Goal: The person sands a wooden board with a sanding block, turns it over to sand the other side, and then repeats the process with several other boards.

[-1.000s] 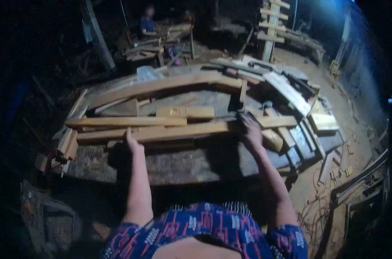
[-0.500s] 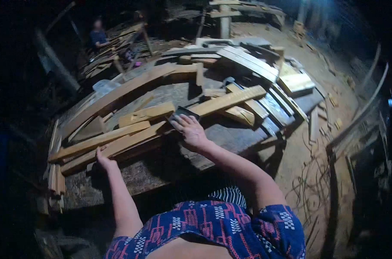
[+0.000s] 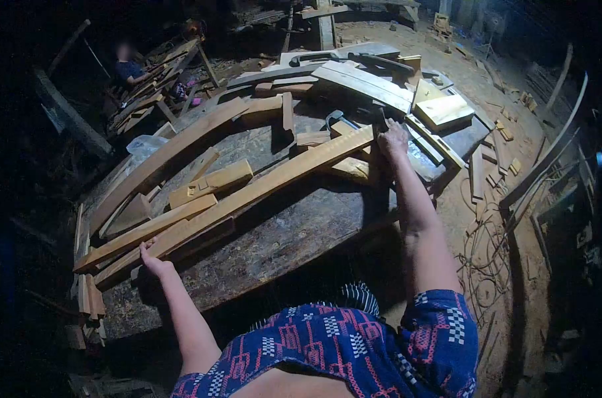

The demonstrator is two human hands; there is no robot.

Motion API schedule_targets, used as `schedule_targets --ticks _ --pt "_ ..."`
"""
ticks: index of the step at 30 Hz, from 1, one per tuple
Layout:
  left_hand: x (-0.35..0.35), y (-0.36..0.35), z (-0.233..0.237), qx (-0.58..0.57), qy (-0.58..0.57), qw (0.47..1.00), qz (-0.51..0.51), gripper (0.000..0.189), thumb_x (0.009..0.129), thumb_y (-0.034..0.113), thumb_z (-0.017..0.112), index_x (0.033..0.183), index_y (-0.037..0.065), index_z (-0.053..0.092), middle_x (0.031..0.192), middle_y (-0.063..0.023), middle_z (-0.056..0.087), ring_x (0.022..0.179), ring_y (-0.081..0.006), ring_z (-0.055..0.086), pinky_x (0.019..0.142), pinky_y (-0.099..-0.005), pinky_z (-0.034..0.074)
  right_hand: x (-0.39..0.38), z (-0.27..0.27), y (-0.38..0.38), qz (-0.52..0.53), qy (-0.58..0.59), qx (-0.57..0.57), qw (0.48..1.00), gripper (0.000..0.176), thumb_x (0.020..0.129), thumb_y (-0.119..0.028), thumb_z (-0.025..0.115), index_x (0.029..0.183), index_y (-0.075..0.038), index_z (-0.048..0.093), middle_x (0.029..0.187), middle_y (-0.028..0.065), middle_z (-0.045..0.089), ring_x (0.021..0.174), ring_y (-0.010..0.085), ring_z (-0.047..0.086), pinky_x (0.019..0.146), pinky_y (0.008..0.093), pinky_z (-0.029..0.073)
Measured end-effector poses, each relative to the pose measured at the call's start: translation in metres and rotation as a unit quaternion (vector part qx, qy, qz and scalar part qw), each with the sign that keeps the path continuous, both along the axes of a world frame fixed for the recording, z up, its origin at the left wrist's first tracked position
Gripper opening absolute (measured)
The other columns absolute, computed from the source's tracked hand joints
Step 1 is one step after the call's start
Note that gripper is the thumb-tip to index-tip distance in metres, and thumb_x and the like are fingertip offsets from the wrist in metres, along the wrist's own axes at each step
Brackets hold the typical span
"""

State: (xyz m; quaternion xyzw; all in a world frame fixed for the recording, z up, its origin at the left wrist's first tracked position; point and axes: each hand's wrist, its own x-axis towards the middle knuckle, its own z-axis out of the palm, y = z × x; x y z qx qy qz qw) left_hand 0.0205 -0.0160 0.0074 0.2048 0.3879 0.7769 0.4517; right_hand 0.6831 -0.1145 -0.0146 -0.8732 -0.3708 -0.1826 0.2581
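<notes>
A long squared wooden beam (image 3: pixel 274 182) lies slantwise across the workbench (image 3: pixel 288 239). My left hand (image 3: pixel 154 260) grips its near left end, with the fingertips at the side of the wood. At the far right end is my right hand (image 3: pixel 393 140), its fingers bent around a dark flat piece that looks like sandpaper (image 3: pixel 380 118), mostly hidden by the hand. Behind the beam lie a wooden hand plane (image 3: pixel 211 184) and a shorter wooden strip (image 3: pixel 145 229). A clamp-like metal tool (image 3: pixel 333 118) rests near the beam's right part.
A curved wooden frame (image 3: pixel 162 156) spans the bench's back left. Pale boards (image 3: pixel 364 86), a thick block (image 3: pixel 445 111) and a handsaw (image 3: pixel 380 63) are piled at the back right. Cables (image 3: pixel 483 265) lie on the floor at right. Another person (image 3: pixel 128 69) sits at back left.
My right hand has slid along the beam from its middle to its far right end, carrying the dark piece. My left hand stays at the left end. The view has shifted slightly.
</notes>
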Motion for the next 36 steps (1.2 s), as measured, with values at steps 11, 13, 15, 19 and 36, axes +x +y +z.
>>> schedule_targets --ticks 11,13,15,19,36 --pt "-0.011 0.009 -0.015 0.031 -0.003 1.0 -0.003 0.023 0.083 0.031 0.044 0.077 0.009 0.046 0.074 -0.0053 0.054 0.075 -0.0199 0.054 0.075 -0.0343 0.042 -0.157 0.005 -0.021 0.524 0.073 0.106 0.842 0.05 0.065 -0.013 0.056 0.114 -0.01 0.048 0.122 0.0072 0.042 0.116 0.0237 0.034 0.098 0.0355 0.024" --pt "-0.007 0.008 -0.013 0.036 -0.004 0.999 0.013 0.024 0.084 0.032 0.042 0.079 0.009 0.046 0.074 -0.0054 0.054 0.075 -0.0199 0.054 0.075 -0.0343 0.042 -0.12 0.035 -0.029 0.374 0.007 0.025 0.927 0.049 0.063 -0.016 0.061 0.11 -0.01 0.05 0.119 0.0076 0.045 0.112 0.0237 0.039 0.093 0.0351 0.029" --pt "-0.005 0.006 -0.009 0.012 -0.01 1.0 0.016 0.026 0.084 0.034 0.041 0.083 0.008 0.046 0.074 -0.0058 0.054 0.075 -0.0199 0.054 0.074 -0.0341 0.042 -0.069 0.056 -0.036 0.253 0.186 0.045 0.949 0.046 0.061 -0.019 0.061 0.105 -0.009 0.053 0.11 0.0119 0.049 0.098 0.0273 0.048 0.08 0.0346 0.039" --pt "-0.01 0.011 -0.019 0.042 -0.014 0.999 0.008 0.026 0.085 0.034 0.04 0.086 0.009 0.046 0.077 -0.0075 0.053 0.077 -0.0223 0.054 0.074 -0.0359 0.043 -0.027 0.025 -0.019 0.138 0.115 0.049 0.983 0.039 0.066 -0.02 0.056 0.101 -0.004 0.051 0.096 0.0146 0.056 0.088 0.0296 0.053 0.075 0.0379 0.041" --pt "-0.012 0.002 -0.011 0.104 -0.104 0.986 -0.081 0.056 0.085 0.05 0.026 0.099 -0.002 0.042 0.096 -0.0186 0.052 0.084 -0.0322 0.054 0.077 -0.0432 0.043 -0.52 0.058 0.024 0.658 -0.031 -0.022 0.752 0.054 0.068 -0.014 0.051 0.121 -0.01 0.039 0.127 0.009 0.036 0.119 0.0243 0.03 0.098 0.0399 0.02"
